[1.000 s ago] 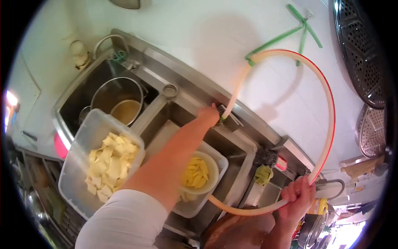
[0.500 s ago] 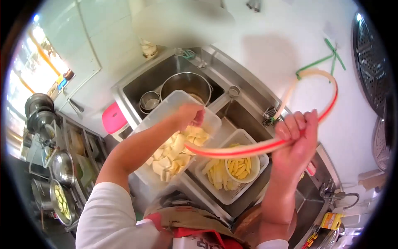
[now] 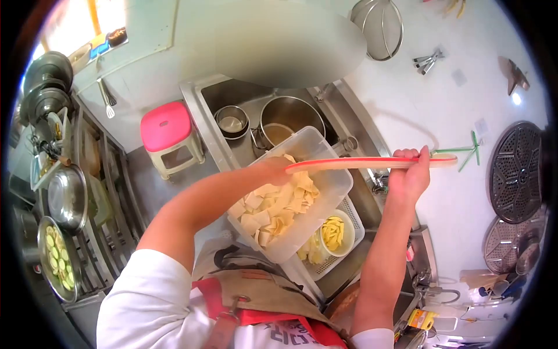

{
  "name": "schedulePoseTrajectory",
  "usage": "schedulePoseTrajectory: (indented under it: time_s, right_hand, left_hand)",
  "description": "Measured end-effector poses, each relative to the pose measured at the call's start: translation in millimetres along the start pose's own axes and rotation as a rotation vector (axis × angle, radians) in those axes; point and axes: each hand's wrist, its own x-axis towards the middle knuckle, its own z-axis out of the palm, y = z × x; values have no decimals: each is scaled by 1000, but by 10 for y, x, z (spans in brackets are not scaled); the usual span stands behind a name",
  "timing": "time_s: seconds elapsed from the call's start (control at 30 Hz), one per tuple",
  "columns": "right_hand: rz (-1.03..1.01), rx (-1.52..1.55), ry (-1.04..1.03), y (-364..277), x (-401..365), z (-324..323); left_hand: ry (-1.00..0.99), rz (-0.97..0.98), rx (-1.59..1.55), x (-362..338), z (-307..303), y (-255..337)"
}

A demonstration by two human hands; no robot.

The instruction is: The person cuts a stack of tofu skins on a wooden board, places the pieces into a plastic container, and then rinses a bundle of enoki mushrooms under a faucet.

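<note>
A pale hose with a red stripe [image 3: 349,163] stretches across the view, and my right hand [image 3: 410,174] is closed around it near its right-hand bend. The hose's other end reaches over a translucent plastic tub [image 3: 340,189] heaped with pale yellow flat slices [image 3: 279,203]. Above the slices, close to the hose end, is my left hand [image 3: 273,170]; its fingers are mostly hidden. Beside the tub, a white perforated basket [image 3: 356,227] sits in the sink, holding a white bowl [image 3: 349,235] of yellow strips [image 3: 333,232].
A big metal pot [image 3: 293,107] and a smaller pot [image 3: 232,121] stand in the far sink basin. On the floor at left is a pink-topped stool [image 3: 167,128]. A rack [image 3: 107,192] with pans runs along the left; perforated dark discs [image 3: 516,171] hang at right.
My view has shifted, so the tub and sinks appear farther right. The hose now looks flatter and level, still in my right hand. My left hand remains over the tub, its fingers less visible.
</note>
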Motion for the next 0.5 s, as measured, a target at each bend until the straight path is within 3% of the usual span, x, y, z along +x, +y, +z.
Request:
schedulePoseTrajectory:
  time_s: [0.13,0.23,0.33,0.43,0.5]
  right_hand:
    - [-49,-118,33,134,76,-79]
    - [-105,-172,19,140,155,-164]
    - [-122,-228,43,117,203,-228]
    - [-129,-284,134,292,183,-283]
    - [-100,-380,-43,457,204,-600]
  left_hand:
    - [-134,-70,113,-278,-236,112]
    - [168,-75,-45,-442,-224,112]
    - [130,-217,-229,-562,-454,274]
    - [442,139,-202,-780,-500,588]
    - [620,252,-118,-583,-101,686]
